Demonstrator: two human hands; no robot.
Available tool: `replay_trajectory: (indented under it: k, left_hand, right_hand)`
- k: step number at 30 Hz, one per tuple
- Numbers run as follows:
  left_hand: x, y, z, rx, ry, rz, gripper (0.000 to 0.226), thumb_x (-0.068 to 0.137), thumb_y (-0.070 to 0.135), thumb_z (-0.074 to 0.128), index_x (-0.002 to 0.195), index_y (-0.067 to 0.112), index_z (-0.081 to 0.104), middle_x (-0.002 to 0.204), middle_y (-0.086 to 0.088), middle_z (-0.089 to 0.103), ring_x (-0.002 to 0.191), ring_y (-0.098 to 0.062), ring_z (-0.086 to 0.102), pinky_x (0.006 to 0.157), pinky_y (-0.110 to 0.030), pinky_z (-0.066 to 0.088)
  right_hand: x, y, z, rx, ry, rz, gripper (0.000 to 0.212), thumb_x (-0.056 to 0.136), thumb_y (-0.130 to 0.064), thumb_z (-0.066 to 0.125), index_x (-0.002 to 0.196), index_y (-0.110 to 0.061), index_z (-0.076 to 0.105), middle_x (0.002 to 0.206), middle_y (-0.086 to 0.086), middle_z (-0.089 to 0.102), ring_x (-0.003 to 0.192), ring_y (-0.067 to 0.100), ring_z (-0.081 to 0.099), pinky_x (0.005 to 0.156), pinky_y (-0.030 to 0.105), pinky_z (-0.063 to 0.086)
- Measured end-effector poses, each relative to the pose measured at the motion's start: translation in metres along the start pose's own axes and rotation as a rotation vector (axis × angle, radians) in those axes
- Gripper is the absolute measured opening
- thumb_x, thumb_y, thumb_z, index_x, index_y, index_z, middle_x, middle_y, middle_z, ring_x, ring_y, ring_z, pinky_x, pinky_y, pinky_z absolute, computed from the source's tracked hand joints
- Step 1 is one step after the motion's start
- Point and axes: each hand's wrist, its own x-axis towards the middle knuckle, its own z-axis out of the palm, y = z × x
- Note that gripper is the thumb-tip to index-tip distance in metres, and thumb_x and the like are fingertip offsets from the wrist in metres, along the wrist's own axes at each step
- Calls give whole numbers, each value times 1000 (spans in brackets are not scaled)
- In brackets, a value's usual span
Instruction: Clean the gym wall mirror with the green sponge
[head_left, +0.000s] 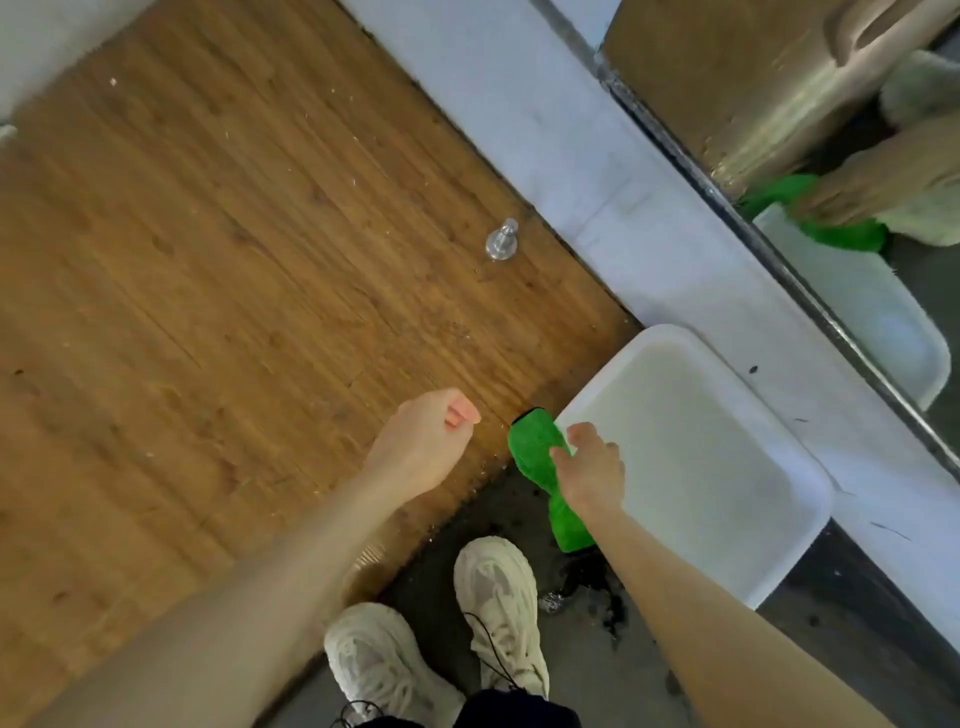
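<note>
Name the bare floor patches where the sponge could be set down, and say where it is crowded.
Free: the wooden floor left of the metal door stop, and beyond the left hand. Crowded: the dark wet strip between the shoes and white basin, where the right hand grips the green sponge.

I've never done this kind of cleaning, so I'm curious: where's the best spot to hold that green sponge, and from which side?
Probably around its narrow middle, from above, as the right hand does now. The green sponge is long and soft, squeezed thin at the waist, with both ends flaring free beside the white tub. That likely leaves an end free for the mirror.
</note>
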Motion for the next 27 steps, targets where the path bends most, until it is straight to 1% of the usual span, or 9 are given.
replay_trajectory:
  k: [4,8,12,15,18,20,23,24,27]
  left_hand:
    - [1,-10,10,-47,24,-4,25,105,23,52,130,23,52,107,14,58,92,1,55,75,-17,42]
    - [-9,-14,19,-106,14,-51,28,105,23,52,133,25,49,104,20,54,90,8,52,71,-8,37]
    - [-30,-2,21,-183,19,-102,27,104,23,54,131,24,52,110,18,55,97,5,54,69,-8,37]
    - [-52,16,19,-299,36,-139,42,103,24,57,142,26,41,126,11,53,97,6,53,74,-14,39]
    - [-79,36,11,-376,-20,-139,42,104,31,54,143,21,46,134,9,53,111,0,52,86,-12,38]
    - [-99,52,-3,-439,-75,-128,48,101,47,52,140,21,53,132,11,59,111,3,54,86,-8,39]
    - [-139,85,-32,-555,-165,-99,87,78,85,50,133,19,65,128,4,69,116,-9,64,104,-28,47]
    - [-152,97,-43,-605,-173,-91,84,77,84,54,125,16,69,119,2,74,110,-12,68,98,-29,52]
    - [-194,133,-79,-724,-49,-23,28,91,41,63,96,16,75,86,5,78,79,-4,72,67,-14,50]
  right_hand:
    - [11,0,8,-95,16,64,46,100,-31,58,143,-17,47,134,11,58,127,32,43,100,35,30]
    - [9,1,3,-244,-26,-17,24,100,-25,55,117,-12,65,115,12,65,118,33,51,94,36,35]
    - [-15,3,-16,62,-144,-78,11,94,-13,60,101,-6,67,92,9,65,88,26,59,70,31,39]
    - [-59,-4,-43,326,-177,-144,4,92,-7,65,91,-10,68,82,4,67,76,17,60,66,23,42]
    - [-111,-21,-81,603,-184,-177,10,92,2,65,93,-7,70,83,10,72,72,12,64,67,18,48]
    - [-148,-39,-112,756,-214,-198,8,93,1,64,98,-2,69,88,13,73,77,12,68,69,19,52]
    - [-199,-67,-157,909,-239,-262,8,92,-3,68,99,-2,69,90,11,74,82,17,70,71,21,53]
    - [-215,-78,-173,963,-242,-281,12,88,-6,72,98,-1,68,89,10,73,82,18,69,70,22,53]
    - [-262,-116,-220,1037,-243,-372,32,71,-14,70,96,5,65,83,10,71,78,18,68,68,22,53]
